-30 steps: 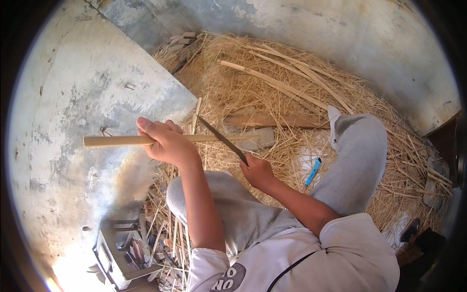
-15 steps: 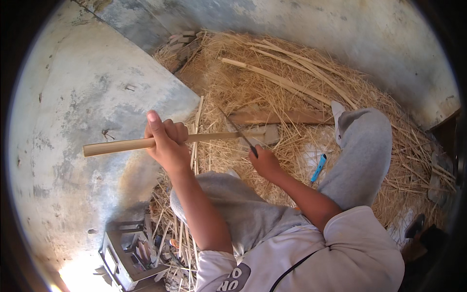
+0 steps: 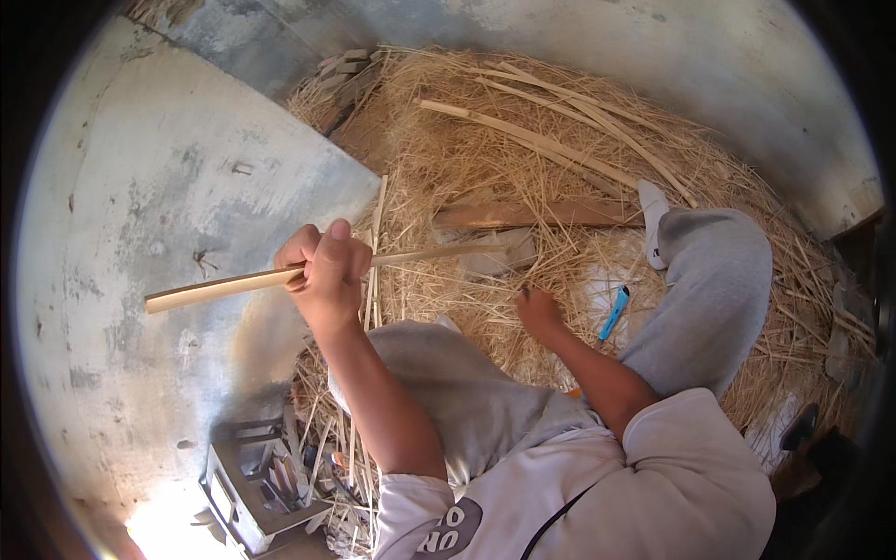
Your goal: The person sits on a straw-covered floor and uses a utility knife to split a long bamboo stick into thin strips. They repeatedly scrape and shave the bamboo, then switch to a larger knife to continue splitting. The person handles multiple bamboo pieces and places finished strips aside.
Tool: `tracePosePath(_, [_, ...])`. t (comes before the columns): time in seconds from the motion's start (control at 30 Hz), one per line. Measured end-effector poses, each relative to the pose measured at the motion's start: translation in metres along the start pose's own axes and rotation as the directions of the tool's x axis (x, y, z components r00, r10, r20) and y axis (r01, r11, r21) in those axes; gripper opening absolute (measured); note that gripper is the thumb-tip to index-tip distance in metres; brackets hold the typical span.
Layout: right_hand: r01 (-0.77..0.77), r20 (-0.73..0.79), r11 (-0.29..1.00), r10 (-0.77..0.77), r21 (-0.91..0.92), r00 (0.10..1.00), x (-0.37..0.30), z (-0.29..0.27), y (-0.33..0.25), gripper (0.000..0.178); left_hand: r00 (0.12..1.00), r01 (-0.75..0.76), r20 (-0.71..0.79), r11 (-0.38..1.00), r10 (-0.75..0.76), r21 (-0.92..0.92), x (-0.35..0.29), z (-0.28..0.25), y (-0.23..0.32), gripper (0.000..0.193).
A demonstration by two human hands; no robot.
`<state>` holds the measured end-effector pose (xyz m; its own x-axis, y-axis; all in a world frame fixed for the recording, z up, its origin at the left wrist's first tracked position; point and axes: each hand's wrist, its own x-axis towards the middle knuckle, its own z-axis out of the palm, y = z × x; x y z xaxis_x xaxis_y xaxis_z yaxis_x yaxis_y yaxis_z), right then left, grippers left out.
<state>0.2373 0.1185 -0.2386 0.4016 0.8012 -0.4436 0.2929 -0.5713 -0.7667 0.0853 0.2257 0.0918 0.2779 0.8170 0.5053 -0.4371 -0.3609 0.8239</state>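
one blade, unclear in right hand (image 3: 539,310)

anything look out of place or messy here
A blue tool lies loose in the straw beside the right hand, easy to lose. The left hand grips a cane strip. Shavings cover the floor.
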Motion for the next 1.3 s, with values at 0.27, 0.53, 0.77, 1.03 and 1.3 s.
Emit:
tracePosePath(0.27, [0.341, -0.084, 0.940, -0.339, 0.017, 0.937, -0.029, 0.004, -0.050, 0.034, 0.930, -0.113, -0.324, 0.975, 0.172, 0.193, -0.001, 0.030, -0.011, 0.050])
tracePosePath(0.53, [0.587, 0.008, 0.808, -0.587, -0.052, 0.809, -0.055, -0.011, -0.083, 0.031, 0.679, -0.083, -0.654, 0.921, 0.333, 0.381, -0.009, 0.051, -0.009, 0.046])
tracePosePath(0.77, [0.275, -0.084, 0.961, -0.276, -0.026, 0.957, -0.024, 0.011, -0.046, 0.034, 0.656, -0.053, -0.693, 0.934, 0.299, 0.353, -0.010, 0.040, -0.006, 0.045])
tracePosePath(1.03, [0.157, 0.192, 0.973, -0.125, -0.166, 0.974, 0.024, 0.020, 0.038, 0.034, 0.689, -0.078, -0.678, 0.956, 0.258, 0.284, -0.004, 0.039, -0.006, 0.047])
tracePosePath(1.3, [0.519, -0.114, 0.852, -0.524, -0.069, 0.844, -0.037, 0.012, -0.053, 0.029, 0.685, -0.073, -0.670, 0.942, 0.287, 0.329, -0.003, 0.042, -0.010, 0.049])
